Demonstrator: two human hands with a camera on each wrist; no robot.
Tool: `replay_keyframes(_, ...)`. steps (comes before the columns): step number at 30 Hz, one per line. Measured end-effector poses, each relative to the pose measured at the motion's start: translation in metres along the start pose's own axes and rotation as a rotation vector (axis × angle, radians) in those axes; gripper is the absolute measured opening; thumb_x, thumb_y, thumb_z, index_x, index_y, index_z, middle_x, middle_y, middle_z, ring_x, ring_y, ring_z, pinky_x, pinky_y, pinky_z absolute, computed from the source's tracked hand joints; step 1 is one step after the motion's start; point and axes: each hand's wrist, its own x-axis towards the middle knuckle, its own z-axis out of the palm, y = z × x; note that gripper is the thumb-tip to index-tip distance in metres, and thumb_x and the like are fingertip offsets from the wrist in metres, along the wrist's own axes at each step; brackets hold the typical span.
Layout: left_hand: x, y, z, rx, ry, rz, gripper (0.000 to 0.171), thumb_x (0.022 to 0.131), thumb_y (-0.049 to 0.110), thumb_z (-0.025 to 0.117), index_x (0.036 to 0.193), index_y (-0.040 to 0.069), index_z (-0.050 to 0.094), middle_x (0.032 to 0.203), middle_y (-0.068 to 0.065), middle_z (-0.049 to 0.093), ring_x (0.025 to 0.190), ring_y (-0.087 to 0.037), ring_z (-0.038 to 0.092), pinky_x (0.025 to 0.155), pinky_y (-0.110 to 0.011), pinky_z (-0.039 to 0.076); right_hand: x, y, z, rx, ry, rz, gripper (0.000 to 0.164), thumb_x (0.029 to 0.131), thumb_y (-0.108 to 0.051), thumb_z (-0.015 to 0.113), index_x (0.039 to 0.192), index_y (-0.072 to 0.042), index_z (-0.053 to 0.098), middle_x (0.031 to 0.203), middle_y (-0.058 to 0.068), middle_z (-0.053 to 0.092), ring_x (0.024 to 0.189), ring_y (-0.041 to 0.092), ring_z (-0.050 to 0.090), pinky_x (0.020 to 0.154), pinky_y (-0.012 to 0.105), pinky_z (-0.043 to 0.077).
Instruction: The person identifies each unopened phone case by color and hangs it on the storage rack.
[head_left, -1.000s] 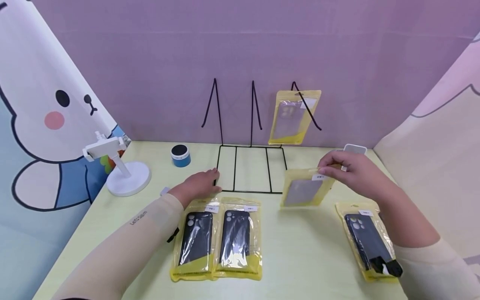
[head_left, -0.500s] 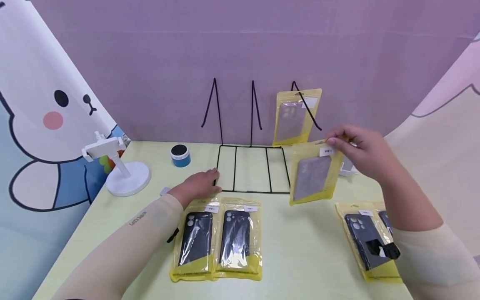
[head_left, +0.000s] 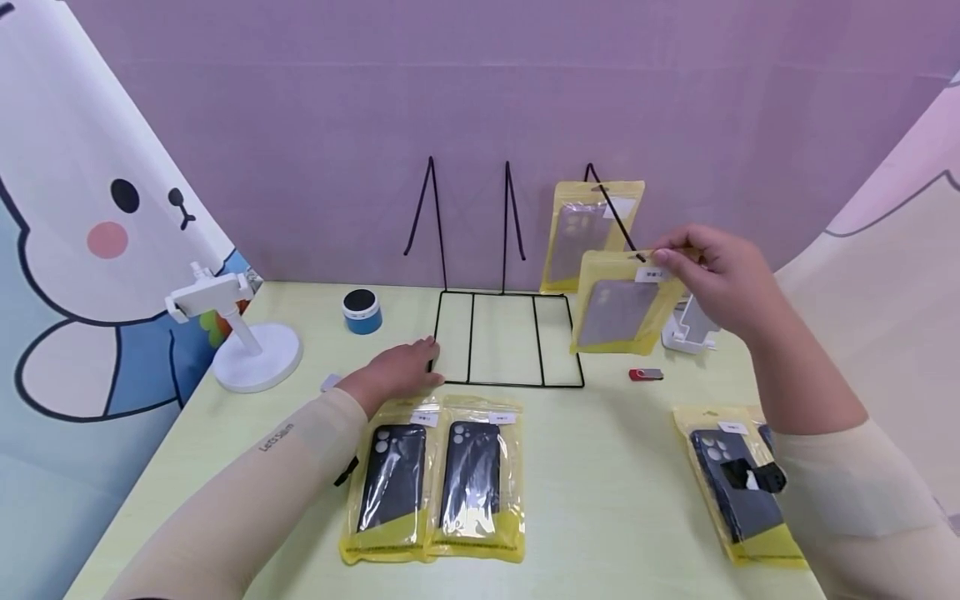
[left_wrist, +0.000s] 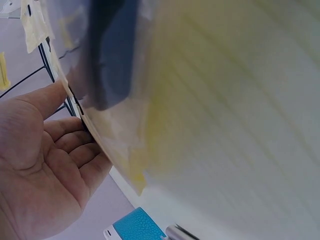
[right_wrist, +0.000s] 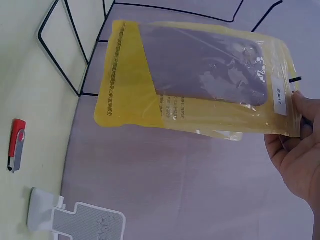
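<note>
Pouch edge in right grip, at hook tip; room behind.

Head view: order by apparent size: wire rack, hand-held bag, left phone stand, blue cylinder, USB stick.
1. Wire rack, by outline
2. Hand-held bag, left phone stand: too close to rank
3. Blue cylinder
4. USB stick
</note>
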Motion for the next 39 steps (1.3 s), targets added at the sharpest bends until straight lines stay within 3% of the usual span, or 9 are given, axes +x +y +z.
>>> replay_keyframes(6, 0.001, -0.002, 0.001, 0.005, 0.004, 0.008, 0.07, 0.101, 0.042, 0.051, 0.156, 0.007, 0.024, 0.164, -0.014, 0.015, 0.15, -0.034, 0.02, 0.122, -0.048, 0.023, 0.009, 0.008, 0.006, 0.019, -0.053, 0.075, 0.027, 0.099, -0.04, 0.057, 0.108, -0.017, 0.069, 0.096, 0.0, 0.066, 0.079, 0.009, 0.054, 0.064, 0.018, 0.042)
replay_keyframes(15, 0.001, -0.003, 0.003, -0.002, 0.008, 0.009, 0.07, 0.101, 0.042, 0.051, 0.156, 0.007, 0.025, 0.164, -0.014, 0.016, 0.149, -0.034, 0.021, 0.121, -0.048, 0.024, 0.025, 0.011, 0.011, 0.034, -0.119, 0.166, 0.042, 0.097, -0.052, 0.052, 0.112, -0.015, 0.065, 0.103, 0.003, 0.065, 0.089, 0.016, 0.053, 0.072, 0.028, 0.043)
replay_keyframes(22, 0.002, -0.004, 0.002, -0.006, -0.001, -0.005, 0.071, 0.101, 0.043, 0.051, 0.157, 0.009, 0.023, 0.164, -0.012, 0.014, 0.15, -0.033, 0.019, 0.122, -0.048, 0.023, 0.042, 0.018, 0.015, 0.061, -0.12, 0.183, 0.042, 0.097, -0.052, 0.053, 0.109, -0.014, 0.064, 0.095, 0.005, 0.06, 0.082, 0.02, 0.047, 0.067, 0.031, 0.039)
replay_keyframes(32, 0.004, -0.001, 0.002, -0.007, -0.006, -0.007, 0.072, 0.101, 0.046, 0.05, 0.157, 0.011, 0.023, 0.165, -0.01, 0.013, 0.15, -0.031, 0.019, 0.122, -0.047, 0.023, 0.065, 0.025, 0.017, 0.08, -0.117, 0.203, 0.037, 0.097, -0.048, 0.055, 0.106, -0.013, 0.064, 0.088, 0.008, 0.059, 0.076, 0.017, 0.049, 0.062, 0.028, 0.041)
replay_keyframes(39, 0.004, 0.003, 0.001, 0.007, -0.002, 0.012, 0.072, 0.101, 0.045, 0.05, 0.156, 0.008, 0.023, 0.165, -0.012, 0.014, 0.15, -0.032, 0.019, 0.122, -0.047, 0.022, 0.074, 0.026, 0.017, 0.04, -0.102, 0.24, 0.043, 0.096, -0.054, 0.053, 0.11, -0.015, 0.064, 0.091, 0.007, 0.059, 0.076, 0.019, 0.047, 0.061, 0.031, 0.039)
